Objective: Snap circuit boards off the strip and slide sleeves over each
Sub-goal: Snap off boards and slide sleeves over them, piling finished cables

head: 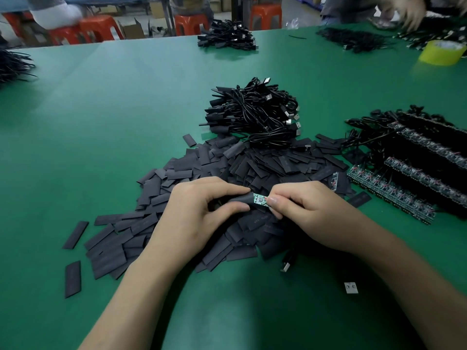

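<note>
A small green circuit board (259, 199) sticks halfway out of a black sleeve (240, 200). My left hand (202, 210) pinches the sleeve between thumb and fingers. My right hand (308, 210) pinches the board's right end. Both hands hover over a wide heap of flat black sleeves (227, 178) on the green table (113, 109). Strips of joined circuit boards (394, 195) with attached black cables lie to the right. A USB plug (286, 265) on a black cable hangs below my right hand.
A pile of sleeved USB cables (255, 114) sits behind the sleeve heap. More cable bundles (227, 36) lie at the far edge and at the left edge (12, 66). A yellow tape roll (441, 53) stands far right. Another person's hand (409, 11) works there. A loose USB shell (351, 287) lies near me.
</note>
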